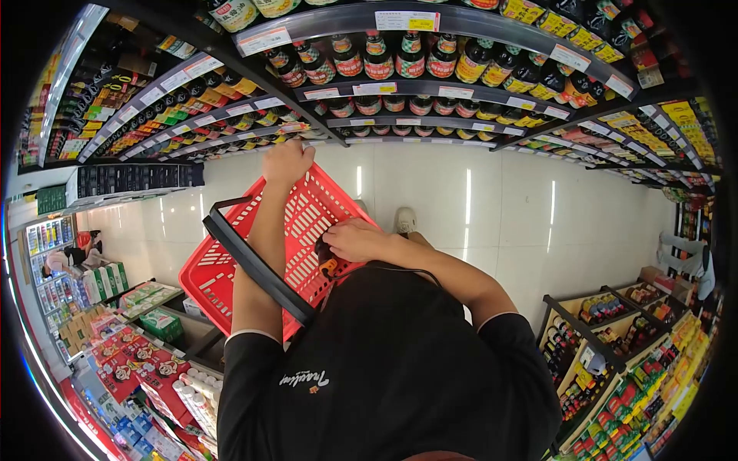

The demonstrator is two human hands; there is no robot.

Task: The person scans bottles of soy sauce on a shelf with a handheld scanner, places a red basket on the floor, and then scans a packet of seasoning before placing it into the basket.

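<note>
A red plastic shopping basket [300, 203] with slotted walls is held tilted in front of my body. My left forearm passes under its black handle [257, 265], and my left hand [287, 162] is closed on the far rim. Inside the basket, near my chest, my right hand [355, 240] is closed around a dark bottle [323, 250] with an orange label [328, 268]. The fingers partly cover the bottle, so its full shape is hidden.
Shelves of sauce bottles [379, 58] with price tags rise ahead. Below runs a pale tiled floor [492, 200]. Stacked cartons [138, 361] stand at the left and wooden bottle racks [607, 323] at the right. Another person [73, 257] is far left, and a grey-clothed person [688, 261] far right.
</note>
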